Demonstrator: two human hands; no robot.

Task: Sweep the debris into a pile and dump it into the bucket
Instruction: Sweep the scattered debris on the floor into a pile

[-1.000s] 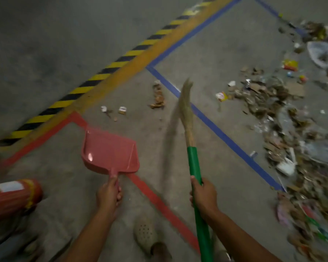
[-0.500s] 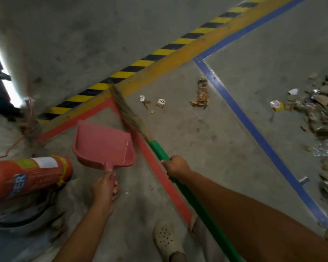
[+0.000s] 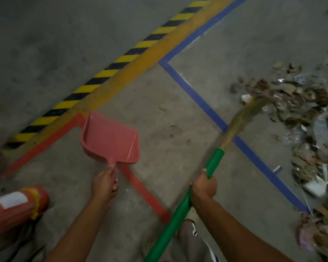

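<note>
- Green broom handle (image 3: 187, 201) now slants from 6 o'clock up toward 2 o'clock; half a second ago it leaned toward 11 o'clock, with the bristles lying over the red line (image 3: 140, 186) beside the dustpan.
- Straw bristles (image 3: 242, 118), blurred, now cross the blue line (image 3: 197, 95), and their tip touches the near edge of the debris (image 3: 307, 114).
- Small scraps that lay just left of the blue line near its corner no longer show on that patch of concrete floor (image 3: 159, 120).
- Debris, a heap of torn card, paper and clear plastic, spreads along the frame's edge from 2 to 5 o'clock, right of the blue line.
- Right hand (image 3: 204, 186) wraps its fingers fully round the green handle at about 5 o'clock.
- Left hand (image 3: 104, 184) grips the dustpan's short stem at 7 o'clock, as before.
- Pink dustpan (image 3: 110, 138) sits at 9 o'clock, just left of centre, mouth toward the striped band (image 3: 121, 59); only bare plastic shows inside it.
- Orange fire extinguisher (image 3: 13, 207) lies at 8 o'clock, partly cut off.
</note>
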